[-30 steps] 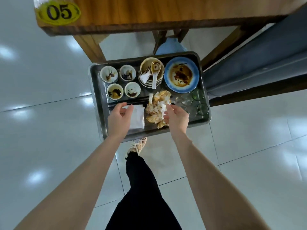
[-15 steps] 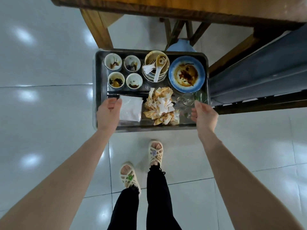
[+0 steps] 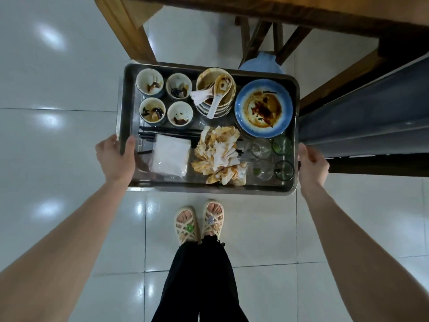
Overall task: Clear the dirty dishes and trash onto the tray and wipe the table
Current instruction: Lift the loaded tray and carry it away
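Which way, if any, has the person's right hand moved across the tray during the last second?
Yes. The right hand moved rightward against the tray: off the crumpled napkins, now gripping the right rim.

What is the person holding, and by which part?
The metal tray, by its two short sides: the left hand grips the left rim, thumb over the edge; the right hand grips the right rim.

An eating place, probably a small restaurant: a metal tray [image 3: 123, 112] carries four used cups [image 3: 149, 82], stacked bowls [image 3: 205, 79], a sauce-smeared plate [image 3: 263, 108] and glasses [image 3: 259, 148], beside a wooden table [image 3: 301, 12], a long grey seat [image 3: 371, 105] and glossy floor tiles [image 3: 58, 66].
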